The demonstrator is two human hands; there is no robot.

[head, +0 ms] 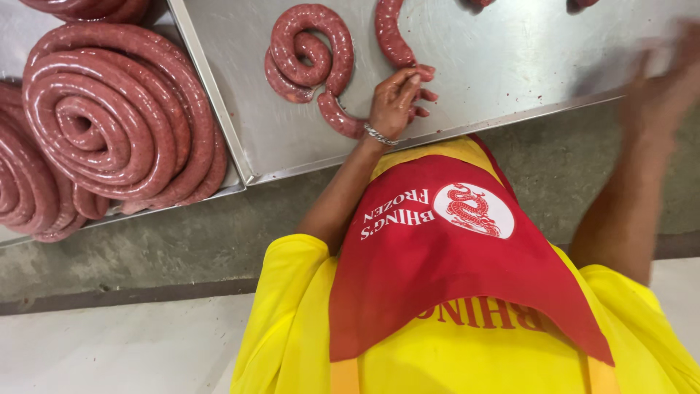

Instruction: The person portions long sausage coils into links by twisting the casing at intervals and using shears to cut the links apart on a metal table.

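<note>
Lying at the far left, large coils of red sausage (109, 117) are seen stacked on a metal tray (227, 138). Just beside it, on a steel table (510, 66), a smaller sausage rope (310, 55) is curled into a loose spiral, its tail running under the left hand (397, 98). That hand is extended from a bent arm, wrist bearing a chain bracelet (379, 135), and its fingers are curled around the sausage near the table's edge. A red apron (445, 263) over a yellow shirt (292, 328) is seen below. The right hand (667, 76) is raised and blurred at the far right; whether it is clenched cannot be told.
</note>
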